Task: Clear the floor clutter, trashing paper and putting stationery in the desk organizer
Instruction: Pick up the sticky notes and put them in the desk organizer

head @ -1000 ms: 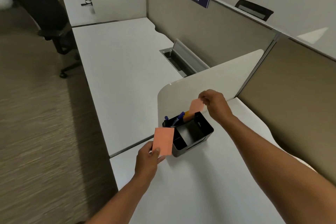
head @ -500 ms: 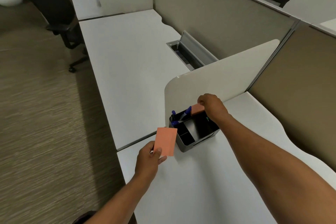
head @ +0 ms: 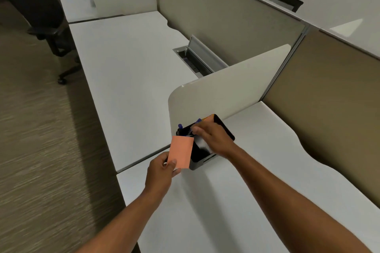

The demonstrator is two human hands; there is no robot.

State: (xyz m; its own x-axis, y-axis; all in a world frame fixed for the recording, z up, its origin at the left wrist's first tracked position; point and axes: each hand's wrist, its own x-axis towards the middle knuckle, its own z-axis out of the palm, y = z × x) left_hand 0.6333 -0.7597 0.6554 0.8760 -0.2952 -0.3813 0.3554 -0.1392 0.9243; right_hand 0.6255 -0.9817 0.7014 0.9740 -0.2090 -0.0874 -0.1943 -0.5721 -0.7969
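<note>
A black desk organizer [head: 227,130] stands on the white desk [head: 236,191] beside a low divider panel. Blue pens [head: 180,126] stick up from its left compartment, and a small orange pad [head: 207,118] shows at its back edge. My left hand [head: 159,170] pinches a larger orange sticky-note pad [head: 181,154] upright just in front of the organizer's left corner. My right hand [head: 213,138] hovers over the organizer, covering most of it, fingers loosely spread toward the pens, with nothing seen in them.
A curved white divider [head: 216,96] rises right behind the organizer. A second white desk [head: 127,63] with an open cable hatch [head: 195,59] lies beyond. A black office chair [head: 51,33] stands on the carpet at upper left. Tan partition walls [head: 329,88] close off the right.
My right hand lowered the small orange pad into the organizer's back compartment, let it go, and shifted left over the organizer. My left hand kept hold of the larger pad.
</note>
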